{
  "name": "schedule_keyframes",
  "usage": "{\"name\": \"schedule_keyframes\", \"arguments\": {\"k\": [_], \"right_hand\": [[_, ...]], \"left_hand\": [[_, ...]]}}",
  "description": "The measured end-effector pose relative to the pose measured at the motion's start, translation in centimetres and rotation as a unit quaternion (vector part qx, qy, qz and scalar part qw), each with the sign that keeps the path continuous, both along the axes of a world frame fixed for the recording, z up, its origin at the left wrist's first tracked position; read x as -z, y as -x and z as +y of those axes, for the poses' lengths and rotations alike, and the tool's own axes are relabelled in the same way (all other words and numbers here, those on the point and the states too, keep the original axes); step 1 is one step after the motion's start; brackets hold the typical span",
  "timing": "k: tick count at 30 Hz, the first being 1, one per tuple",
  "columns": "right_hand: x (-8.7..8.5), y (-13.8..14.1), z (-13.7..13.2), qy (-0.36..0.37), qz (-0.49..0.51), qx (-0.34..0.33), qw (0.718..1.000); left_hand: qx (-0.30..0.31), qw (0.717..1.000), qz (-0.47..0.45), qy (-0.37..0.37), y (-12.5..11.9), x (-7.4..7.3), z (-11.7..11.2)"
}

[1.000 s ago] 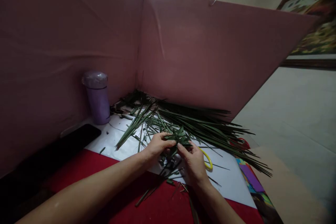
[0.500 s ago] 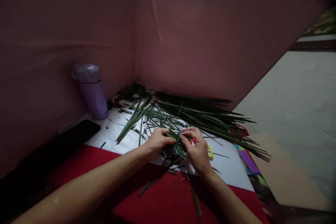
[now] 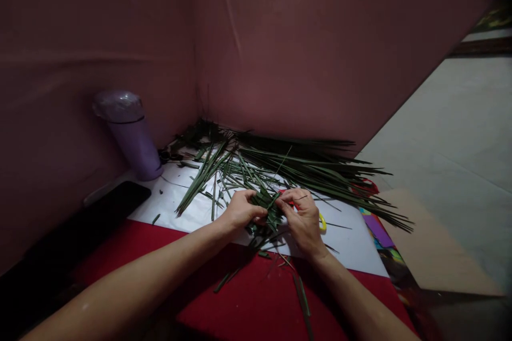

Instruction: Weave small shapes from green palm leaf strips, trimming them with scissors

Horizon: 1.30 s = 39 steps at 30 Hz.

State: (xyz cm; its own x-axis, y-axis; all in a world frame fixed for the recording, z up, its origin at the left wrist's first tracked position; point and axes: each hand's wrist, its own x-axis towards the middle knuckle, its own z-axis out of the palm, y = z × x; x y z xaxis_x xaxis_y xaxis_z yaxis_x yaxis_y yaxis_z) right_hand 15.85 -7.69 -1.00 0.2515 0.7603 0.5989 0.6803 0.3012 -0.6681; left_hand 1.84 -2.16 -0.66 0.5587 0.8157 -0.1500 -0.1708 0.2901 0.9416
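My left hand and my right hand meet over a small woven piece of green leaf strips, each pinching one side of it. Loose strip ends hang from the piece toward the red cloth. Just beyond my hands lies a long pile of green palm leaves on a white sheet of paper. A yellow scissors handle pokes out from under my right hand.
A purple tumbler stands at the back left against the pink cloth screen. A black phone lies left of the paper. Red-handled scissors and a colourful book sit at the right edge. Leaf scraps litter the red cloth.
The view has tilted downward. My right hand has moved up and closed in on the woven piece, its fingers now pinching the top beside my left hand.
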Motion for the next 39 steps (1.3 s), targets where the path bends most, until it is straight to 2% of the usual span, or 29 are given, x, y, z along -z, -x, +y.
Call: {"name": "schedule_keyframes", "arguments": {"k": [5, 9, 12, 16, 21, 24, 30, 39], "right_hand": [[0.1, 0.3, -0.3, -0.007, -0.076, 0.033, 0.997], [0.0, 0.5, -0.5, -0.021, -0.137, 0.036, 0.99], [-0.1, 0.6, -0.8, -0.038, -0.166, 0.024, 0.985], [-0.2, 1.1, -1.2, -0.053, -0.18, 0.007, 0.982], [0.0, 1.7, -1.6, -0.069, -0.196, -0.015, 0.978], [0.0, 1.9, -1.7, -0.079, -0.219, -0.044, 0.971], [-0.2, 2.1, -1.8, -0.096, -0.284, -0.057, 0.952], [0.4, 1.9, -1.8, -0.112, -0.362, -0.06, 0.924]], "left_hand": [[-0.025, 0.999, 0.022, -0.018, -0.3, 0.8, 0.0], [-0.041, 0.998, 0.044, 0.003, -0.2, 0.5, -0.1], [-0.054, 0.998, 0.043, 0.007, -0.1, 0.0, -0.4], [-0.07, 0.996, 0.039, -0.03, -0.1, -0.1, -0.5], [-0.088, 0.996, 0.019, 0.008, 0.0, 0.5, 0.0], [-0.102, 0.994, 0.017, 0.021, 0.1, 0.3, 0.1], [-0.089, 0.995, 0.004, 0.043, 0.6, -0.8, -0.3], [-0.091, 0.995, -0.034, 0.036, 0.9, -0.9, -0.3]]}}
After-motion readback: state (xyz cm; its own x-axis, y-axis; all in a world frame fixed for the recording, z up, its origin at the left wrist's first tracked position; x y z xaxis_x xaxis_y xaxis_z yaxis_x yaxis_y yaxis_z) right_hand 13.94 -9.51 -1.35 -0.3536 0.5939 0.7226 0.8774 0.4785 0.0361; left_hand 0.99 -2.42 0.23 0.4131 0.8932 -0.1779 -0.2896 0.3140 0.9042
